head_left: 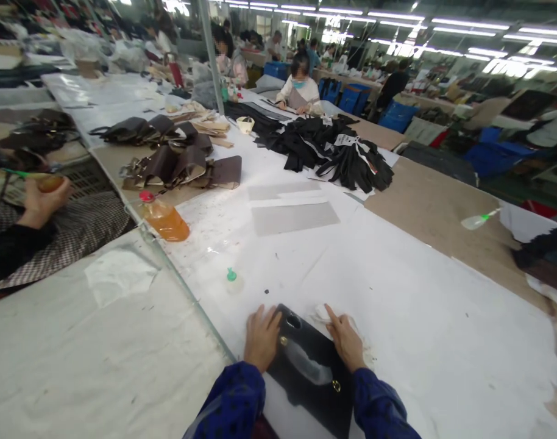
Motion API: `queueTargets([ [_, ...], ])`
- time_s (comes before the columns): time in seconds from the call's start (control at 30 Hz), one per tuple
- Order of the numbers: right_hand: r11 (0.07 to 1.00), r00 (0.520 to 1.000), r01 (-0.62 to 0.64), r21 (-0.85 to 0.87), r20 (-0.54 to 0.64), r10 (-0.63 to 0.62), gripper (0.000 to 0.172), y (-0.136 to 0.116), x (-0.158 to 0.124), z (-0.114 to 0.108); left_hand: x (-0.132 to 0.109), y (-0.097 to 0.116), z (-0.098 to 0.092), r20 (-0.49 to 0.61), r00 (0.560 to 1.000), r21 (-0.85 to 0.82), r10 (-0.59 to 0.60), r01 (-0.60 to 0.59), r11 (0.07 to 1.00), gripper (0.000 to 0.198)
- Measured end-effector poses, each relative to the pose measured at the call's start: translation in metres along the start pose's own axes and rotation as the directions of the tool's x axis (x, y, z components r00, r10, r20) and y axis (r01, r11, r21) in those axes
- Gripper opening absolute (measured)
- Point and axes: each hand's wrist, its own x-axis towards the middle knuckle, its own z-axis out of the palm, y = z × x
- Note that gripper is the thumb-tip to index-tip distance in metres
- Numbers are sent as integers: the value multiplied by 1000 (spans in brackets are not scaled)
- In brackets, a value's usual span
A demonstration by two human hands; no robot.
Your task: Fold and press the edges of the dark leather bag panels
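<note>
A black leather-like panel lies at a slant on the white tabletop in front of me. It has a dark oval opening near its far corner, two gold-coloured metal fittings and a cloudy whitish patch across its middle. My left hand rests on the panel's left edge with its fingers stretched out. Beyond the right edge, my right hand holds a crumpled white cloth, its index finger pointing forward over it. A small pale bottle with a green cap stands ahead of my left hand.
A jug of orange liquid lies left, near stacked brown leather pieces. Grey sheets and a heap of black straps are farther ahead. Another person's hand holds a roundish orange-brown object at left. A co-worker sits opposite.
</note>
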Motion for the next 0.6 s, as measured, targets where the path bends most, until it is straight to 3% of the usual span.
queueTargets([
  [0.23,991,986,121,-51,-112,-127,33,-19,2,16,-2,-7,-7,34,999,8,-27,26,1000,41],
  [0.33,985,975,173,-11,-138,-173,21,-19,13,14,-2,-9,-6,42,999,-2,-35,35,999,40],
  [0.53,925,934,358,128,-59,-354,31,-34,24,3,-1,-13,-3,59,996,-32,-63,65,997,41],
  [0.6,890,902,428,156,-8,-432,27,-45,25,2,0,-15,-2,65,995,-43,-79,81,996,42],
])
